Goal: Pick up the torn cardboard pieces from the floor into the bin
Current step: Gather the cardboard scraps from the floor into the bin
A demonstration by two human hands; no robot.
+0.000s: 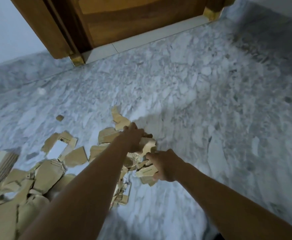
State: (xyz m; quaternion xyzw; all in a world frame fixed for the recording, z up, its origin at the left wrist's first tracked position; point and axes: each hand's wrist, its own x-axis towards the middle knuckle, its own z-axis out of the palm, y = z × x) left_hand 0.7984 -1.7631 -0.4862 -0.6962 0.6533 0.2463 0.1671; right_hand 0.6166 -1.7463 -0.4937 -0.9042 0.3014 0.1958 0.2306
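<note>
Most of the frame is being filled by a grey-white marble floor [211,101], blurred twd the right edge. The upper centre is being taken up by a brown wooden door [133,19], w/ its door frame [43,26] to the left. A pale threshold strip [141,40] is being shown along the door's btm edge. A plain pale wall [6,28] is being shown in the upper left corner.

The torn cardboard pieces [46,172] are being seen lying on the floor, heaped thickest in the lower left & thinning out twd the centre. At the left edge a thick corrugated chunk [1,161] is being shown edge-on. Right of it, a labelled piece [58,148] w/ a white patch is lying flat, at the heap's upper edge.

Two bare forearms are being stretched in from the btm edge twd the centre. The left hand [133,139] is being held knuckles-up, its fingers curled down over a tan piece [148,144], which is being gripped from above. The fingertips are being hidden, so the exact hold can't be told. Just below & right of it, the right hand [164,166] is being closed round a small stack of scraps [147,172], w/ the thumb on top. Print on the top scrap is being blurred past reading. The hands are being kept near each other, w/ cardboard btwn them.

A curved strip [119,116] is lying just above the left hand. A lone square scrap [60,117] is lying well apart, left of centre.
</note>
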